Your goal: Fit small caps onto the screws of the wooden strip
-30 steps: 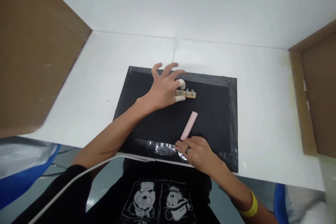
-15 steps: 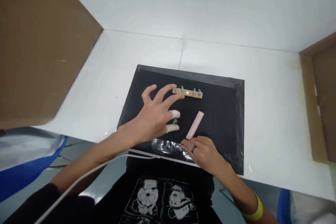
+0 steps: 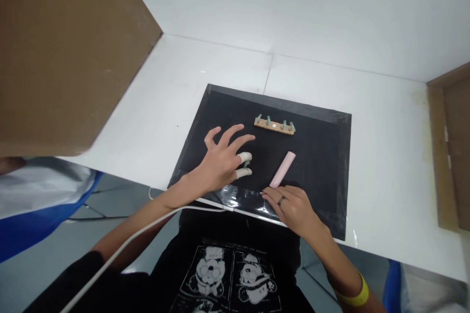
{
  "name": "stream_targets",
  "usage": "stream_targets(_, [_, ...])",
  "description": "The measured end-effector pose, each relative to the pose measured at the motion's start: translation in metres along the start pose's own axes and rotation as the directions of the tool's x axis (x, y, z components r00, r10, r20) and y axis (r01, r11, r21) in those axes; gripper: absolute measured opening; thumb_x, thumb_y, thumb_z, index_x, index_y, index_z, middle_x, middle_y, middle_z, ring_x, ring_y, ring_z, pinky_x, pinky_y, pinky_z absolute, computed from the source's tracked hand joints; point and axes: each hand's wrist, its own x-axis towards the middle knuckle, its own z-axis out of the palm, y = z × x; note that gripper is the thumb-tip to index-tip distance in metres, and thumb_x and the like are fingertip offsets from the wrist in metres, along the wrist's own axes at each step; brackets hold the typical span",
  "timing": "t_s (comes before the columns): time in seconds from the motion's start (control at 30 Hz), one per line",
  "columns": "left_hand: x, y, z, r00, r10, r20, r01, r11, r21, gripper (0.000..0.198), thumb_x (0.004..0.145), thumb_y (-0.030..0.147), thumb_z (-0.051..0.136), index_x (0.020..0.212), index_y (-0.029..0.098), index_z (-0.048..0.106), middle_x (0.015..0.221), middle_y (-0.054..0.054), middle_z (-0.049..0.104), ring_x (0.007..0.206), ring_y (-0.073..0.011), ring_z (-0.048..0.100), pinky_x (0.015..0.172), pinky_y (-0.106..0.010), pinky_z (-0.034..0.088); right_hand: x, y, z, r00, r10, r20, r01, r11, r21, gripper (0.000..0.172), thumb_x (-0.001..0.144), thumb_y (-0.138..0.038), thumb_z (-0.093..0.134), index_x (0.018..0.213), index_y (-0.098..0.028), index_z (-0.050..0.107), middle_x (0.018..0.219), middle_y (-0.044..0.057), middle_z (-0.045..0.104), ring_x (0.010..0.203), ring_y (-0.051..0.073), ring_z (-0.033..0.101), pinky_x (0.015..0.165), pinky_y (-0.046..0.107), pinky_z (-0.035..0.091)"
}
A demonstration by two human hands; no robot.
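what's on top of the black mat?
On the mat: a wooden strip with bolts, a pink bar, and both hands, left hand and right hand. A small part seems pinched in the left fingers, mostly covered.

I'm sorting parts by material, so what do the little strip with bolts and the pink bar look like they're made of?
The strip looks like bare wood: tan and matte, with dull grey-green, probably metal bolts. The pink bar is smooth and matte, perhaps plastic or rubber; I can't tell which.
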Motion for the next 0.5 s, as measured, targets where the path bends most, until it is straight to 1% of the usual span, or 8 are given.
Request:
stream_targets(0.13, [0.003,-0.004,0.001,0.999,-0.036,0.02,0.037,0.999,-0.01,0.016,0.085,0.029,0.082,0.092,0.021,0.071,0.14,-0.013,0.066,0.142,-0.0438,0.047,0.108,-0.067,0.022,-0.003,-0.003,0.001,1.0,0.016,-0.011,-0.016,1.0,-0.005,0.018,0.104,-0.017,0.055,0.099,-0.014,0.072,0.083,0.005,0.076,0.067,0.014,0.07,0.065,0.03,0.052])
stream_targets(0.27, [0.006,-0.007,0.004,0.998,-0.052,0.048,0.053,0.998,-0.036,0.021,0.082,0.031,0.086,0.094,0.02,0.071,0.141,-0.014,0.065,0.142,-0.0446,0.046,0.107,-0.07,0.022,-0.008,-0.009,0.001,0.999,0.043,-0.03,-0.044,0.999,-0.001,0.021,0.105,-0.017,0.053,0.099,-0.013,0.073,0.084,0.006,0.077,0.067,0.015,0.07,0.068,0.029,0.054])
stream_targets(0.37, [0.006,-0.009,0.008,0.998,-0.05,0.038,0.052,0.997,-0.061,0.025,0.081,0.034,0.087,0.095,0.02,0.072,0.142,-0.015,0.065,0.142,-0.0455,0.046,0.108,-0.071,0.022,-0.011,-0.014,-0.001,0.996,0.074,-0.041,-0.073,0.997,0.018,0.021,0.105,-0.018,0.053,0.1,-0.012,0.072,0.085,0.007,0.077,0.068,0.015,0.071,0.07,0.028,0.055])
stream_targets(0.5, [0.006,-0.011,0.009,0.999,-0.04,0.021,0.041,0.996,-0.081,0.035,0.08,0.039,0.088,0.106,0.021,0.072,0.144,-0.018,0.062,0.143,-0.0462,0.043,0.108,-0.07,0.022,-0.009,-0.018,-0.009,0.992,0.112,-0.064,-0.109,0.992,0.057,0.014,0.103,-0.014,0.056,0.105,-0.012,0.07,0.087,0.006,0.077,0.07,0.015,0.072,0.069,0.028,0.055])
